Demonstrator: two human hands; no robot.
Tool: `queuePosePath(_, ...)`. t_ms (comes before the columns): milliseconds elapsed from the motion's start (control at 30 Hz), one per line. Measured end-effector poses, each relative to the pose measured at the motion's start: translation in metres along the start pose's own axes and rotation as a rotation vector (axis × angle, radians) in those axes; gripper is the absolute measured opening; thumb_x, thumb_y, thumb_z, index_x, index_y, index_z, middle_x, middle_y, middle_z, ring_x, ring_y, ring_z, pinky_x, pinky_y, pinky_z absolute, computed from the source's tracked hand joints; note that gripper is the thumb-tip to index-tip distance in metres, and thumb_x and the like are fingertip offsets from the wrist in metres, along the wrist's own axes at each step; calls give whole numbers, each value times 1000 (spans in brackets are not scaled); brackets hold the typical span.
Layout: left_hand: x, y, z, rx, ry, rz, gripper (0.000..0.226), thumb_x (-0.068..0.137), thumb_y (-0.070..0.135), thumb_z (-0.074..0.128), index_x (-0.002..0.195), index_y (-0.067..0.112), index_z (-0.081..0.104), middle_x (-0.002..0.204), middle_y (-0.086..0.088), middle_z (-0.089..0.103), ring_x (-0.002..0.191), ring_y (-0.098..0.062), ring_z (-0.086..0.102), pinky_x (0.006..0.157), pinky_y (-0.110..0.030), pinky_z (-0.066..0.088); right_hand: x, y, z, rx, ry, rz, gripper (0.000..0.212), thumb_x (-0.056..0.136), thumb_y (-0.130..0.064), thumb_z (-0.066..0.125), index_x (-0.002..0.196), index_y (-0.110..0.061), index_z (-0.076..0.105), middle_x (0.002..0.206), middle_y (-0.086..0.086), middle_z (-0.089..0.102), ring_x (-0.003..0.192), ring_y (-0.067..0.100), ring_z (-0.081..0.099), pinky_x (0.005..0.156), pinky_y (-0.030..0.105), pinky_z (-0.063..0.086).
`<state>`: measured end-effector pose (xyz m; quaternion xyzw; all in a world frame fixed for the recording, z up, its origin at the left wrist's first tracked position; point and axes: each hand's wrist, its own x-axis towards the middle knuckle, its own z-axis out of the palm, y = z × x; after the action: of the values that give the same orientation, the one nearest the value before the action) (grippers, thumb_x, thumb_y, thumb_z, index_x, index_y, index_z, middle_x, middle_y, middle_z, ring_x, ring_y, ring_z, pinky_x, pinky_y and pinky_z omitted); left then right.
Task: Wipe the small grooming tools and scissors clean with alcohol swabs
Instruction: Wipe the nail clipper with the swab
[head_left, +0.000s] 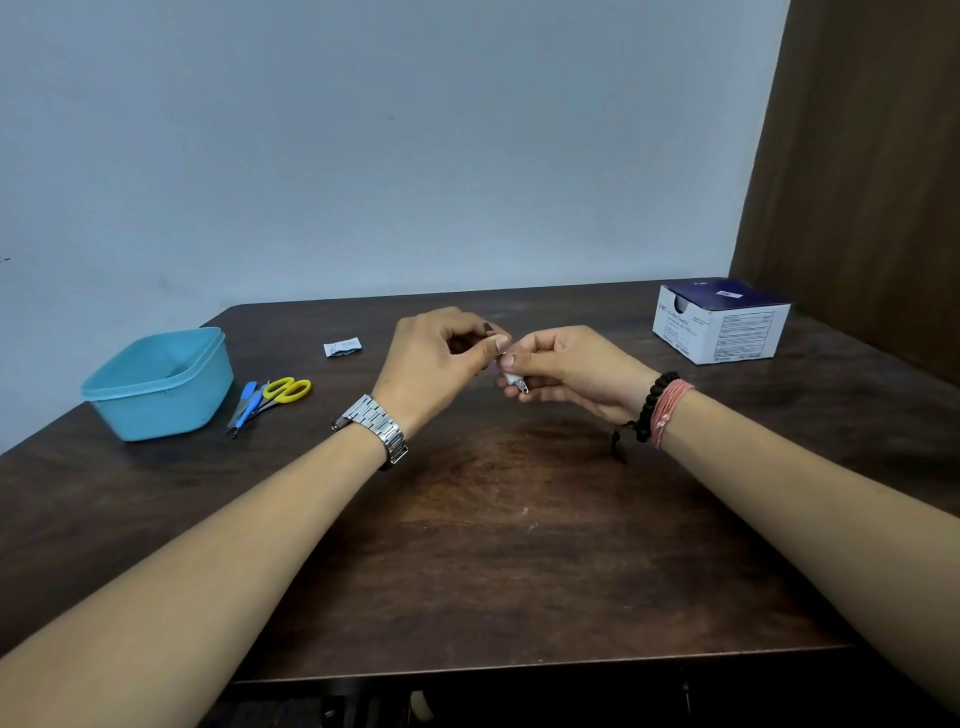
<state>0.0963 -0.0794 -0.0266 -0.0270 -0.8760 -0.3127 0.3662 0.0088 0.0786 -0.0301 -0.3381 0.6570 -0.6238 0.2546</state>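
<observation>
Up above the middle of a dark wooden counter (467, 519), two bare hands meet, held just off the surface. The left hand (436, 358), with a metal watch (371, 426) on its wrist, has its fingers curled and pinches the far end of a small metal grooming tool (511, 376). The right hand (566, 366), wearing a black bead bracelet (655, 400) and a pink thread band (670, 410), curls its fingers around the near part of the same tool, pinching a small white swab (508, 375) against it with the thumb on top. The tool lies between the two sets of fingertips, its silver tip poking out below the right thumb; what kind of tool it is cannot be told.

Off to the left, well apart from the hands, a light blue plastic tub (156, 384) sits on the counter. Just beside it on its right lie yellow-handled scissors (285, 389) and blue-handled tools (247, 402), resting together in a small pile. A little farther back, a small white swab packet (342, 346) lies alone. At the far right corner stands a white and dark blue box (722, 327) of swabs.
</observation>
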Motion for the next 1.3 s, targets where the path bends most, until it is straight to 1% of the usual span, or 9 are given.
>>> queuePosePath(200, 3, -5, -6, -67, 71, -111, 10, 84, 28, 72, 79, 20, 76, 75, 1, 73, 64, -11, 67, 70, -38, 57, -1, -1, 0, -31, -36, 67, 5, 87, -12, 70, 88, -7, 67, 83, 10, 73, 70, 12, 69, 64, 19, 55)
queuePosePath(333, -2, 1, -1, 7, -27, -35, 11, 84, 28, 73, 85, 18, 78, 79, 8, 73, 64, -1, 64, 70, -34, 57, -1, 1, -1, -35, 0, 44, 6, 87, -11, 69, 86, -7, 65, 82, 10, 72, 69, 12, 69, 63, 20, 55)
queuePosePath(533, 2, -2, -5, -68, 28, -142, 14, 84, 29, 73, 76, 18, 74, 73, 0, 73, 61, -12, 67, 68, -36, 57, -1, -1, -2, -45, -32, 64, 8, 86, -13, 71, 88, -6, 67, 84, 11, 73, 70, 12, 68, 65, 20, 55)
queuePosePath(733, -2, 2, -2, -30, -35, -69, 9, 83, 26, 73, 82, 17, 77, 80, 5, 74, 66, -8, 67, 71, -39, 57, -2, 1, 0, -74, 11, 32, 9, 86, -14, 71, 87, -8, 64, 82, 11, 74, 70, 14, 69, 63, 21, 55)
queuePosePath(833, -1, 3, -3, -71, -3, -115, 12, 83, 27, 73, 82, 16, 76, 74, 2, 74, 64, -12, 68, 71, -39, 58, -2, 0, -1, -59, 19, 10, 9, 86, -15, 71, 89, -9, 65, 85, 11, 73, 71, 14, 69, 65, 21, 56)
queuePosePath(1000, 2, -4, -9, -41, 93, -130, 9, 84, 28, 71, 76, 25, 73, 71, 4, 73, 63, -9, 68, 71, -36, 58, -2, 1, 1, -81, -24, 57, 8, 86, -12, 71, 88, -8, 65, 85, 13, 74, 69, 14, 69, 62, 20, 55)
queuePosePath(1100, 1, -2, -5, 5, 67, -75, 8, 84, 26, 72, 77, 22, 74, 67, 12, 69, 61, -1, 64, 68, -28, 56, -1, 2, 0, -69, -2, 37, 9, 86, -11, 71, 89, -7, 63, 84, 12, 74, 69, 15, 69, 62, 21, 55)
queuePosePath(1200, -2, 3, 1, 74, -13, 14, 6, 83, 24, 72, 81, 19, 76, 64, 22, 62, 61, 4, 60, 66, -17, 47, 0, 2, -1, -67, 28, -3, 9, 86, -9, 70, 92, -8, 63, 84, 12, 74, 70, 16, 69, 61, 22, 55)
queuePosePath(1300, -1, 4, 0, 87, -29, 20, 7, 83, 23, 72, 83, 18, 77, 63, 24, 61, 60, 5, 60, 65, -15, 45, 0, 1, 0, -61, 32, -20, 10, 86, -9, 70, 95, -10, 64, 82, 10, 74, 67, 14, 69, 57, 20, 53)
